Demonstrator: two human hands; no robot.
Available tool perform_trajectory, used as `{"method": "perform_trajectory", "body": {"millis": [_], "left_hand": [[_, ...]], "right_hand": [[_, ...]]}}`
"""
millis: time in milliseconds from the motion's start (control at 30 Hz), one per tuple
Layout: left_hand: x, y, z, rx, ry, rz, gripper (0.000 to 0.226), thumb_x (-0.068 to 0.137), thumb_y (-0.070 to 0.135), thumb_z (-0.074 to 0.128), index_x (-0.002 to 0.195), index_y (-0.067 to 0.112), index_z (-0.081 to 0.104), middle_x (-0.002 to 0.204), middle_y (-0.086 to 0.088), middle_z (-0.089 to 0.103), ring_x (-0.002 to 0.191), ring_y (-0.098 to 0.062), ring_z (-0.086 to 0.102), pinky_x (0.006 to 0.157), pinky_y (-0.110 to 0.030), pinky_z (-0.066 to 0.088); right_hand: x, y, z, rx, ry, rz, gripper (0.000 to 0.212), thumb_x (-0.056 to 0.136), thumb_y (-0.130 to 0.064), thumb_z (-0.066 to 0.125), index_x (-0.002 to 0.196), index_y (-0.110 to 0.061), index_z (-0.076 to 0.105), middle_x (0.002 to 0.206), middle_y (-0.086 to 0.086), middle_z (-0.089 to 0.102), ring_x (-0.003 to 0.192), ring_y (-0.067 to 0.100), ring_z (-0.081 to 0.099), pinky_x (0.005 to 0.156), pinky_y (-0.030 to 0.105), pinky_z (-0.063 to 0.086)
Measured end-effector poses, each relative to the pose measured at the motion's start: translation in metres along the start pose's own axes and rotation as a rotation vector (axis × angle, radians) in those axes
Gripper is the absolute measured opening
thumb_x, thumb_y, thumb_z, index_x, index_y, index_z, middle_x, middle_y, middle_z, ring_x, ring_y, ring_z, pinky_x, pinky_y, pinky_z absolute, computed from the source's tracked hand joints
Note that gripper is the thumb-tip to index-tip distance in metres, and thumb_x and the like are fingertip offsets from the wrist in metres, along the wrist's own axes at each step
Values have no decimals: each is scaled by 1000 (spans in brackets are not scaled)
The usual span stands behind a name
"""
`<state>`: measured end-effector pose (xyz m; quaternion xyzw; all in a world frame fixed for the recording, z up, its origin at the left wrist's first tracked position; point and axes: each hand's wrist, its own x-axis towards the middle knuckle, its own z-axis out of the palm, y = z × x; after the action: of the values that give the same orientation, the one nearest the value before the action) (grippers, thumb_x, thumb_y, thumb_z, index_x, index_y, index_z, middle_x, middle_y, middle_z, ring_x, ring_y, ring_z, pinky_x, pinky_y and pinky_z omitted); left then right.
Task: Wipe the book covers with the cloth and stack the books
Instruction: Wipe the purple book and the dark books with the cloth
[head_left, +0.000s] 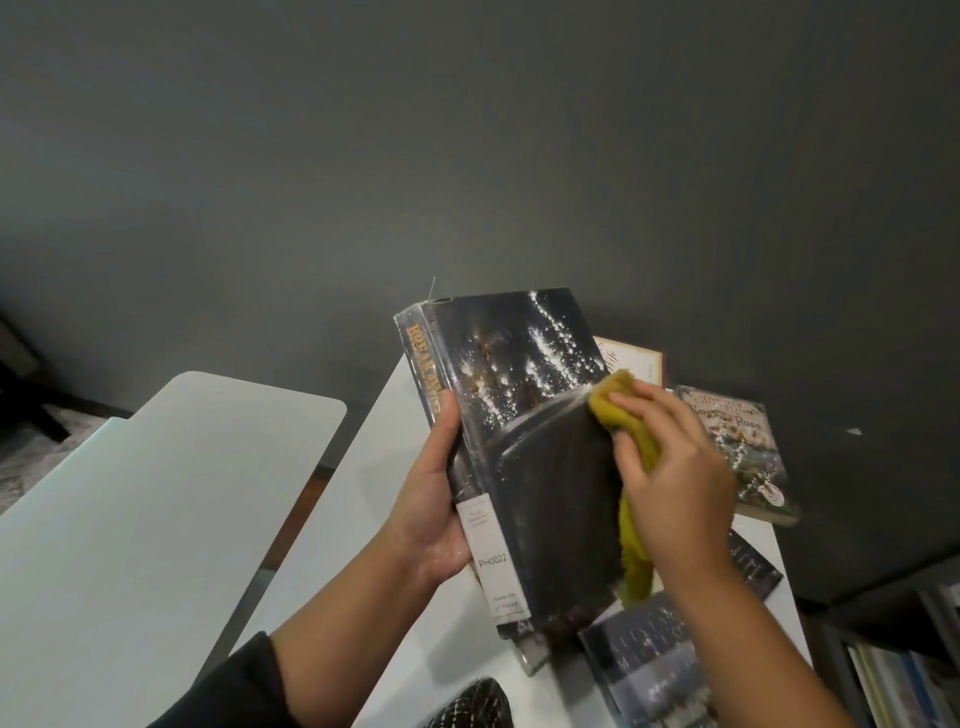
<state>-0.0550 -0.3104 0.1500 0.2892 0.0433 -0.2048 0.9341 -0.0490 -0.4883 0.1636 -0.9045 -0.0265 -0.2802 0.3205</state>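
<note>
My left hand (434, 499) grips a thick dark hardcover book (524, 441) by its spine, holding it tilted up above the white table (374, 499). The spine carries orange lettering and a white label. My right hand (670, 467) holds a yellow cloth (631, 540) bunched against the book's front cover near its right edge; the cloth's tail hangs down below the hand.
More books lie on the table: one with a pale illustrated cover (737, 452) at the right, a cream one (636, 361) behind, two dark ones (649, 670) (753, 566) near my right forearm. A second white table (130, 509) stands left. A bookshelf (898, 670) shows bottom right.
</note>
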Motion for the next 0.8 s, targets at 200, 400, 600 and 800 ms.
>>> {"method": "perform_trajectory", "body": {"millis": [200,400,600,800], "left_hand": [[-1,1,1,-10,-17,-22,63,83,61,45,110,12,72,115,-15,68,104,-27,65,99,-42,48],[0,-2,-6,-39,-25,-49,66,88,62,41,111,7,71,115,-18,67,105,-27,65,93,-40,52],[-3,-4,-1,-1,0,-25,58,79,58,51,109,14,73,117,-15,67,102,-29,66,95,-44,51],[-1,-5,-2,-62,-24,-59,59,88,57,47,106,7,72,105,-16,70,96,-25,68,85,-37,56]], "right_hand": [[-23,-32,6,-89,-15,-150,40,77,-13,63,116,-18,65,124,-1,62,107,17,61,92,28,43],[-45,-40,8,29,-101,-333,37,82,-13,60,117,-20,66,127,-5,60,109,9,60,94,18,46],[-3,-11,0,55,-26,31,36,84,-11,65,117,-26,65,123,-17,56,107,7,58,92,22,48],[-48,-51,8,45,-125,-252,36,85,-20,55,119,-23,64,126,-10,60,116,4,54,100,8,32]]}}
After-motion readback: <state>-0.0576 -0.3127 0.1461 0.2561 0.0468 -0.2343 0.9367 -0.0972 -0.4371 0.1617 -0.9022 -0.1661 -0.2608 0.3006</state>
